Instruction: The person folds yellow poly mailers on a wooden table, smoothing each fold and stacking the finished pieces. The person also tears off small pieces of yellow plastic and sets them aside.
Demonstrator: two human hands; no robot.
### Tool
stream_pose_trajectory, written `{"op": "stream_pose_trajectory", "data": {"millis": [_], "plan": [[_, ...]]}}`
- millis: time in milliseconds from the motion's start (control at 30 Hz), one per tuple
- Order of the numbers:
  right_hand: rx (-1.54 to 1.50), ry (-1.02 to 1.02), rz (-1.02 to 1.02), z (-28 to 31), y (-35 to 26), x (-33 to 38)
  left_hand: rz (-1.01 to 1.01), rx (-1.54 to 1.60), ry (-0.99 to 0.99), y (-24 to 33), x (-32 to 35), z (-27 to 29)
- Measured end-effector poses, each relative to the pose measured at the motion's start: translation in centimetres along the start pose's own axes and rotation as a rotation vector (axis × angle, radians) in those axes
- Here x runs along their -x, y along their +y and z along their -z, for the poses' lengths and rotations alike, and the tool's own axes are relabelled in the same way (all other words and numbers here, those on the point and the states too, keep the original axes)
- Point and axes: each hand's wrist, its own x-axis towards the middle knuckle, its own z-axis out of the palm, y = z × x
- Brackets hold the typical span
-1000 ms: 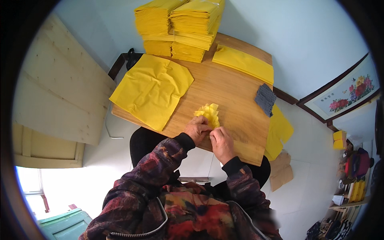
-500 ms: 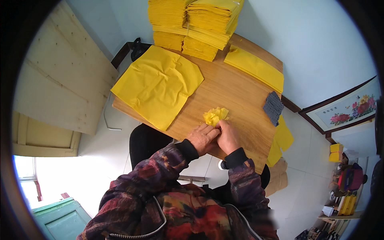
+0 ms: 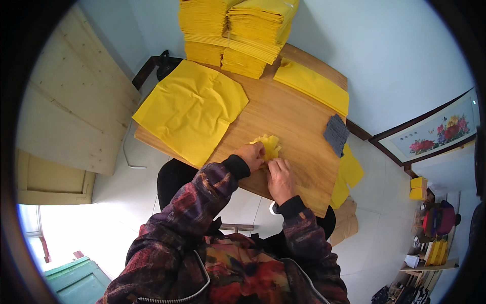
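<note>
A small bunch of crumpled, ruffled yellow paper (image 3: 272, 146) stands at the near edge of the wooden table (image 3: 304, 167). My left hand (image 3: 249, 154) is closed with its fingertips pinching the bunch on its left side. Just below and to the right, my right hand (image 3: 281, 178) has its fingers curled and pressed together at the base of the bunch. Whatever thin piece may lie between the right fingertips is too small to make out. Left of the hands, a large creased yellow sheet (image 3: 192, 109) lies flat on the table.
Tall stacks of folded yellow sheets (image 3: 253, 25) rise at the back of the table. A folded yellow strip (image 3: 314, 86) lies at the far right, with a grey knitted cloth (image 3: 336, 135) on the right edge. Yellow pieces (image 3: 349, 172) are beyond that edge, lower down. A framed flower picture (image 3: 440, 134) leans nearby.
My hands, earlier pressed together below the bunch, have drawn slightly apart. The left has risen to the bunch's left side; the right has shifted lower. The whole view has shifted a little.
</note>
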Motion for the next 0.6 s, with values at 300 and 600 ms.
{"op": "stream_pose_trajectory", "data": {"millis": [300, 600], "plan": [[-0.172, -0.532, -0.295, 0.2, 3.3, -5.1, -0.354, -0.260, 0.252, -0.2, 2.4, 0.0], [-0.115, -0.210, -0.110, 4.4, 0.8, 0.8, -0.287, -0.211, 0.154, -0.4, 0.8, 0.3]]}}
